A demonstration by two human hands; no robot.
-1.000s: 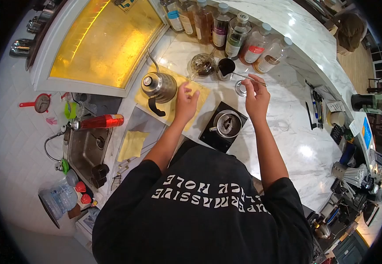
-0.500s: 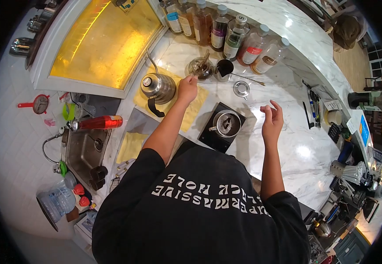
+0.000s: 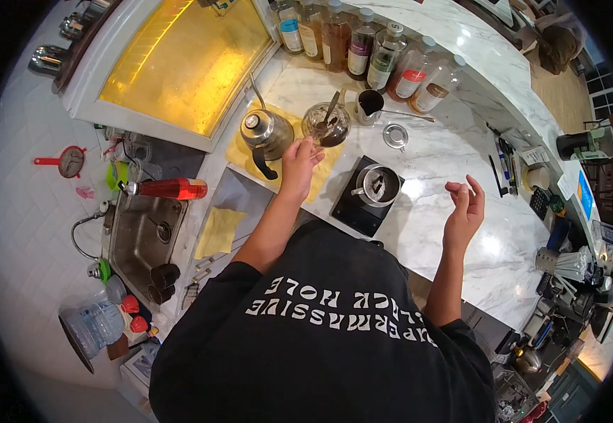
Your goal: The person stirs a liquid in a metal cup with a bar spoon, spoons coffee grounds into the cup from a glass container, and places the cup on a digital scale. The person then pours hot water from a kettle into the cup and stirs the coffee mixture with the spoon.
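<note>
My left hand [image 3: 299,169] pinches the near side of a glass carafe [image 3: 340,134], apparently at its handle. Dark liquid and a spoon [image 3: 332,106] are in the carafe, which is tilted or raised slightly; I cannot tell if it touches the counter. Just left of it stands a steel gooseneck kettle [image 3: 275,135] on a yellow cloth [image 3: 313,185]. My right hand [image 3: 464,217] hovers over the counter with loosely curled, parted fingers and nothing in it. Between my hands, a handled cup [image 3: 390,176] with dark contents rests on a black scale [image 3: 357,218].
Several bottles [image 3: 360,46] line the back ledge. A small dark-mouthed pitcher [image 3: 370,106], a long-handled spoon [image 3: 412,115] and a round metal strainer-like piece [image 3: 395,136] lie behind the scale. To the left are a sink [image 3: 134,236] and a red bottle [image 3: 172,189]. Pens [image 3: 502,166] lie at right.
My left hand has drawn the carafe and its spoon toward me, closer beside the kettle. My right hand has shifted a little right and nearer. The camera view has shifted slightly.
</note>
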